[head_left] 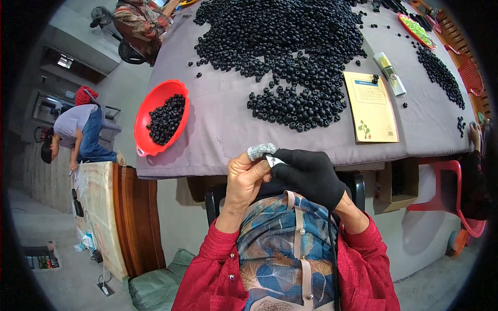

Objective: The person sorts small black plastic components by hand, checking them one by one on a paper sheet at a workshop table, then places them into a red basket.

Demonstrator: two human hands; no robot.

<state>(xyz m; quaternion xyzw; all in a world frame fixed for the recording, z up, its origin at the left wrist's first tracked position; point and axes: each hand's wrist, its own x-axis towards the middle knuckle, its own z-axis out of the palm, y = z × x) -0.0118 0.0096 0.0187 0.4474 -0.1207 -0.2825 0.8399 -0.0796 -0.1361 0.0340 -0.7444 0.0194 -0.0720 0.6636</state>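
A smooth grey-mauve cloth (pixel 218 132) covers the broad table, its near edge running just beyond the person's hands, and a large heap of small round black beads (pixel 280 36) spreads over its far middle. To the left on the cloth sits a scallop-rimmed red plastic bowl (pixel 142 122) partly filled with more such beads; to the right lie a pale yellow booklet (pixel 371 109) and a slim white-and-clear package (pixel 389 73). The room has a bare grey floor (pixel 415 254), a red plastic chair (pixel 454 194) at the right, and, at the left, a co-worker in a light shirt (pixel 75 122) bending by a pale-topped brown wooden cabinet (pixel 140 223). In front of the table's near edge, between the two hands, is a small white piece (pixel 275 161). Its visible part narrows toward the right, against the glove; fingers cover the rest, so its full long axis cannot be told. It looks flat and pale, with dark marks on its face. The bare left hand (pixel 246 179), one finger wrapped in a speckled grey knit sleeve (pixel 261 151), pinches it, and the right hand in a black knit glove (pixel 311 173) grips it from the other side.
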